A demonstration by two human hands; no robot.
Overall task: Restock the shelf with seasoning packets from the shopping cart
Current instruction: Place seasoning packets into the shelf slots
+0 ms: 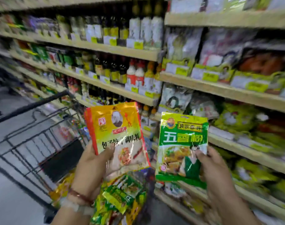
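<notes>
Packets in both hands, held up side by side before the shelf. The left hand grips an orange-and-yellow seasoning packet by its lower left corner, thumb laid across the front; a second red-edged packet seems to sit behind it, though the blur makes that hard to settle. The right hand pinches a green seasoning packet at its right edge, thumb on the front, the pack upright and just apart from the orange one. Below and between the wrists lies a loose heap of more packets, green and yellow, in the shopping cart, whose black wire frame runs off to the left. The shelf to the right carries rows of bagged goods with yellow-green price tags; further left stand dark sauce bottles and white ones. A reddish bracelet rings the left wrist.
</notes>
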